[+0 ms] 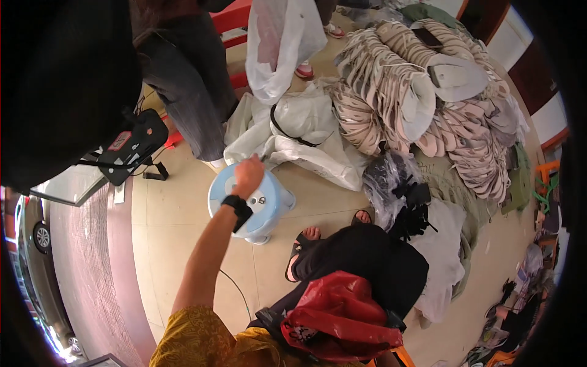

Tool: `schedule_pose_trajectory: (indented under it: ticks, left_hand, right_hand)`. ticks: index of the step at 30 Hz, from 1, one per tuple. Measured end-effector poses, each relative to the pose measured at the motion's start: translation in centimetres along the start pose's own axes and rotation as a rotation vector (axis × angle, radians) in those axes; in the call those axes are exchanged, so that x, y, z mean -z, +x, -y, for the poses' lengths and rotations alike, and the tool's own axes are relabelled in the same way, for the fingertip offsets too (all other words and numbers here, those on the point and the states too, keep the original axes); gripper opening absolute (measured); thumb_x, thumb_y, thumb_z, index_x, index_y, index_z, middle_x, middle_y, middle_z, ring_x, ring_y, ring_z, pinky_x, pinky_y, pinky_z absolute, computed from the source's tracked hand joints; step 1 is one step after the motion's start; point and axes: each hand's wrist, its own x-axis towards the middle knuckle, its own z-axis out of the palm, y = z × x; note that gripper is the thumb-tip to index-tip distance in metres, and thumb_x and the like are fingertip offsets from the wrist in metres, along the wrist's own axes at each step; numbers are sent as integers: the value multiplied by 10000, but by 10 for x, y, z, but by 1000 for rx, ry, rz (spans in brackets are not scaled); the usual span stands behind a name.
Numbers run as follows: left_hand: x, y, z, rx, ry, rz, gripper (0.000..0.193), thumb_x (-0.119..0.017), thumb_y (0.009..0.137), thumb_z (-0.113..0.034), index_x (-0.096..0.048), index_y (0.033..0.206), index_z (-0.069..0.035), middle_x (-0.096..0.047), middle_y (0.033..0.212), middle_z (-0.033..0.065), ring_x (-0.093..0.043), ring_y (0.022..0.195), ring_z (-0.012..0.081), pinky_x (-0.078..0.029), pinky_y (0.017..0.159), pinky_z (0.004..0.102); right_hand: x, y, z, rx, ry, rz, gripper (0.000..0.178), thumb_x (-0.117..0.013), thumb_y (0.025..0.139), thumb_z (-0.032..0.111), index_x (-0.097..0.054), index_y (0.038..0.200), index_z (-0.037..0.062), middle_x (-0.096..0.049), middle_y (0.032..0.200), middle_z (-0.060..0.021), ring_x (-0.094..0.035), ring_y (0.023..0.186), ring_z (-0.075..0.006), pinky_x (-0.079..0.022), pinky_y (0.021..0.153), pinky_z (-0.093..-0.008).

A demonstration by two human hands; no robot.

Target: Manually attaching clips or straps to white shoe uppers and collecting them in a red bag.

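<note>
The person's left hand (247,176) is over the far part of the round top of a light blue plastic stool (269,208), which stands on the tiled floor (174,244) in front of the person's feet. Its fingers are drawn in toward one another, with a thin, small detail just past their tips; whether they pinch it, and whether they touch the stool, I cannot tell. A black wristband (237,211) circles the wrist, and the bare forearm runs down to a patterned yellow sleeve (192,339). The right hand is out of sight, so its state cannot be told. Across the lap, over black trousers (373,260), lies a glossy, creased red bag (336,309); below, the feet wear black open-toed sandals. Just beyond the stool a crumpled white sack (327,156) lies on the floor with a black strap across it. To its left stands another person in dark trousers (192,101), near a whitish plastic bag (282,55) that hangs above the sack. To the right, curved beige pieces are packed into long rows in a heap (382,70), with dark items in clear plastic (388,183) in front of it.
</note>
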Motion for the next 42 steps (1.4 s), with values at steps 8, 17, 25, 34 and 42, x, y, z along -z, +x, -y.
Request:
schedule_pose_trajectory:
  ticks: [8,17,25,34,42]
  left_hand:
    - [-24,12,96,248,-387,-23,254,-501,769,-279,-546,897,-64,-605,799,167,-570,782,354,-431,682,427]
    - [-11,-21,60,295,-413,-47,197,-521,769,-253,-561,834,-71,-604,755,157,-574,758,337,-431,664,416]
    - [-26,-72,49,162,-423,-7,210,-540,762,-252,-563,834,-57,-602,771,155,-572,755,337,-432,658,407]
    - [-28,-111,69,101,-469,22,173,-532,768,-202,-545,844,-47,-594,765,156,-578,725,319,-433,653,400]
    - [17,-120,25,38,-703,86,200,-519,801,-173,-563,880,5,-585,719,76,-558,651,157,-426,596,287]
  right_hand:
    - [35,26,-38,-88,-74,-9,164,-486,754,123,-570,805,-8,-590,794,-190,-541,795,-350,-429,671,-407]
    - [73,40,-48,-59,-118,-15,162,-485,755,122,-570,800,-9,-590,783,-192,-545,780,-352,-431,662,-409]
    - [90,12,-54,-118,-120,-220,161,-484,755,120,-571,796,-9,-590,773,-195,-548,766,-354,-433,654,-410]
    - [130,-105,-43,-387,-218,-426,160,-484,756,119,-571,792,-10,-590,761,-198,-552,751,-357,-434,645,-412]
    - [208,-113,28,-700,137,-388,156,-579,709,90,-597,831,-5,-615,749,-119,-586,666,-227,-457,601,-333]
